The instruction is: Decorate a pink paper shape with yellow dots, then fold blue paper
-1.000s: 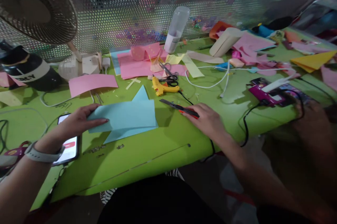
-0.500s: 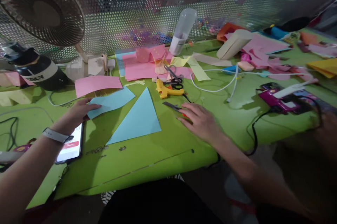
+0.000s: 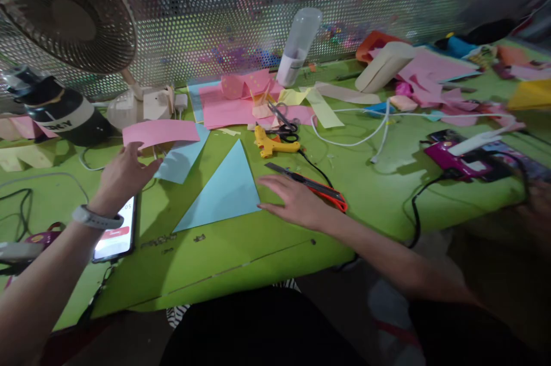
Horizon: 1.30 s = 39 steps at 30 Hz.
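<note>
My left hand (image 3: 124,175) is open, thumb apart from the fingers. Its fingertips reach the near edge of a curved pink paper strip (image 3: 161,133); whether they touch it I cannot tell. Beside the thumb lies a blue paper piece (image 3: 184,158), partly under the pink strip. A light-blue paper triangle (image 3: 226,191) is flat on the green table (image 3: 241,251) between my hands. My right hand (image 3: 297,199), open with fingers apart, reaches the triangle's right corner. Just behind that hand a utility knife (image 3: 333,193) with an orange-edged handle rests on the table, partly covered by it.
A yellow glue gun (image 3: 275,145) and scissors (image 3: 282,119) lie beyond the triangle. Farther back are pink sheets (image 3: 228,111) and a clear bottle (image 3: 299,47). A fan (image 3: 73,19), a dark bottle (image 3: 64,111) and a phone (image 3: 116,237) are at left. White cable (image 3: 353,141) crosses the right.
My left hand has let go of the blue paper and moved left to the pink strip. My right hand has come off the utility knife and moved left to the triangle.
</note>
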Available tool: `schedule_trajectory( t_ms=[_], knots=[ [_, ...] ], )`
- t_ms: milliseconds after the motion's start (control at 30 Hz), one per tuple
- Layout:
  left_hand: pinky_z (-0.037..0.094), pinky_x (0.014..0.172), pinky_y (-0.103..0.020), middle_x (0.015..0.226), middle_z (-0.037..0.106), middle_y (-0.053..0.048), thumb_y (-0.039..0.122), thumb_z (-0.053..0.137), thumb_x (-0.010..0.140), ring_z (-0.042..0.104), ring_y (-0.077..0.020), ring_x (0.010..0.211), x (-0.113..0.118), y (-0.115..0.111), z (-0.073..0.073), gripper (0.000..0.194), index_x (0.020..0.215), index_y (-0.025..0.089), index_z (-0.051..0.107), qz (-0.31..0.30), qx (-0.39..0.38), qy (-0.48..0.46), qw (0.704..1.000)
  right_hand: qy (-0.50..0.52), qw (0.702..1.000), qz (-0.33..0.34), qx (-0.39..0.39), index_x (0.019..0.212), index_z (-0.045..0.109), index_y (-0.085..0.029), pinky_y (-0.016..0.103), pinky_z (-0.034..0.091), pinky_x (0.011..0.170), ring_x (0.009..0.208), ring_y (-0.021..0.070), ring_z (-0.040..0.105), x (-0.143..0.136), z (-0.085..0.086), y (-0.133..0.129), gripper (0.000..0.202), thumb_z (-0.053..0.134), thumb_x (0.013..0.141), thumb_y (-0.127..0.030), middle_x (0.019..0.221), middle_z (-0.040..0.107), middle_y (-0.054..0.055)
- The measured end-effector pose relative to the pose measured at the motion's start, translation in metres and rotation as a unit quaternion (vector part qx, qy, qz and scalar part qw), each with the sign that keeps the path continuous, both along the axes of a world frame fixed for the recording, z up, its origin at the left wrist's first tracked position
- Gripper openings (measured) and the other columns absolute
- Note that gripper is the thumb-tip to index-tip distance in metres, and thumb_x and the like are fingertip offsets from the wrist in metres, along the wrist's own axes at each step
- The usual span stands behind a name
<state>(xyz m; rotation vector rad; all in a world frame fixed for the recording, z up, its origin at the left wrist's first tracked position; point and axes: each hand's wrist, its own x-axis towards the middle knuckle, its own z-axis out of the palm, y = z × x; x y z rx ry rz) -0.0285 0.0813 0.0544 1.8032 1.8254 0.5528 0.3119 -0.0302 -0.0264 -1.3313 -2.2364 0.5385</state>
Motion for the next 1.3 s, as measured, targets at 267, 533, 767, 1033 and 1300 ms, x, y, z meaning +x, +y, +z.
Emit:
schedule_trajectory(
  t_ms=[267,533,767,1033,1300],
  knots=[
    [0.048,0.101,-0.052,0.153,0.037,-0.021,0.065,0.054,0.085,0.047,-0.0380,0.132,0.044,-0.077,-0.040,0.076,0.142,0.017,0.042,-0.364,0.104,0.175,0.909,0.302,0.903,-0.148,-0.267,0.117,0.056,-0.018,0.044,0.050,0.099,0.121,0.0258,0.058,-0.020,0.000,0.062,0.042,0.070,0.078,-0.026,0.134,0.056,0.016],
    [0.039,0.110,-0.053,0.155,0.031,-0.025,0.071,0.055,0.081,0.038,-0.0392,0.139,0.056,-0.089,-0.083,0.096,0.151,0.013,0.025,-0.382,0.148,0.161,0.898,0.329,0.891,-0.157,-0.272,0.127,0.046,-0.017,0.027,0.055,0.061,0.088,0.0174,0.065,-0.036,0.005,0.063,0.052,0.065,0.080,-0.027,0.119,0.060,0.014],
    [0.043,0.108,-0.051,0.154,0.033,-0.023,0.056,0.057,0.088,0.041,-0.0368,0.138,0.057,-0.093,-0.076,0.083,0.151,0.012,0.026,-0.378,0.152,0.153,0.900,0.280,0.911,-0.151,-0.263,0.135,0.041,-0.021,0.024,0.047,0.047,0.058,0.0128,0.059,-0.042,0.005,0.056,0.054,0.058,0.085,-0.030,0.082,0.063,0.001],
    [0.028,0.117,-0.050,0.158,0.029,-0.015,0.026,0.055,0.092,0.028,-0.0294,0.146,0.036,-0.089,-0.086,0.062,0.150,0.019,0.032,-0.470,0.158,0.223,0.839,0.089,0.978,-0.154,-0.110,0.122,0.062,-0.016,0.043,0.050,0.082,0.092,0.0275,0.064,-0.033,0.020,0.036,0.041,0.056,0.089,-0.040,0.097,0.069,0.011],
    [0.018,0.121,-0.049,0.161,0.019,-0.014,0.061,0.052,0.089,0.021,-0.0303,0.148,0.026,-0.091,-0.073,0.083,0.154,0.021,0.021,-0.526,0.158,0.176,0.817,-0.187,0.968,0.165,-0.009,0.153,0.027,-0.015,0.051,0.015,0.121,0.149,0.0295,0.016,-0.061,-0.013,0.023,0.080,0.043,0.092,-0.064,0.160,0.022,0.014]
  ],
)
